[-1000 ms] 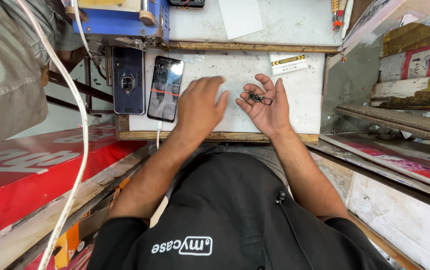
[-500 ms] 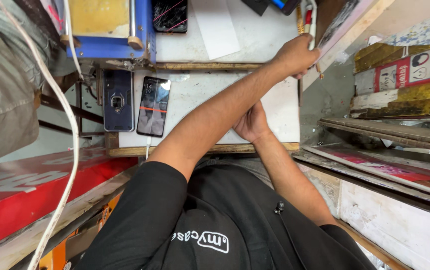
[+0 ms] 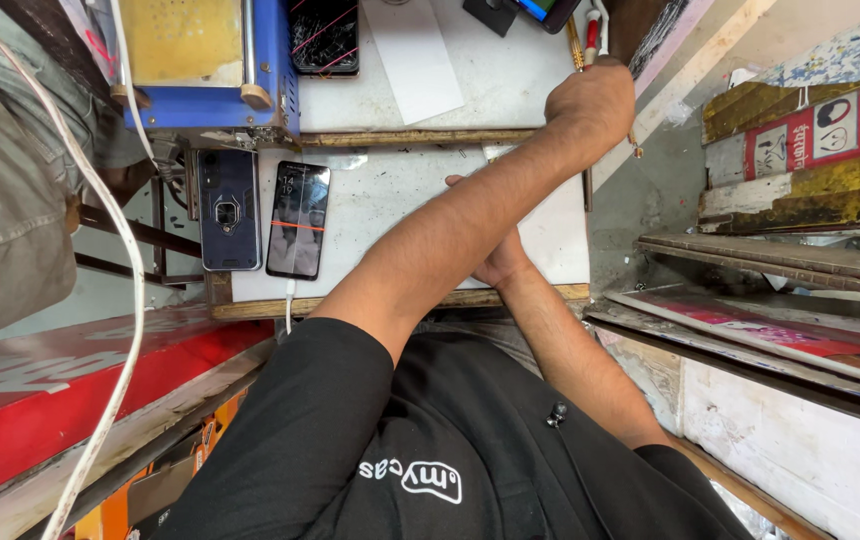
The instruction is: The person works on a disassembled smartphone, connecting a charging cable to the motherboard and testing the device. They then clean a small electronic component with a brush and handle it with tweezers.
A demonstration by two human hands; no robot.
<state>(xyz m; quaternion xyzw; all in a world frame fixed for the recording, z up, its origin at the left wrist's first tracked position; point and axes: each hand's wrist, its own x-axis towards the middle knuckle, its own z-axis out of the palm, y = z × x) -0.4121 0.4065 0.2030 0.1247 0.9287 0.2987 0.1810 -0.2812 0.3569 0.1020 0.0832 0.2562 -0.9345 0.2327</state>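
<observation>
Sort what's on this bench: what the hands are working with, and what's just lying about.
In hand:
- left hand, reaching across to the tools at the bench's far right edge
- right hand, resting on the white work board, mostly hidden under the left forearm

Lying about:
- phone with lit screen
- dark phone case with ring
- blue machine
- white paper sheet

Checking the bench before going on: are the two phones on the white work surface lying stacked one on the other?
No: the cased phone and the lit-screen phone lie side by side.
</observation>
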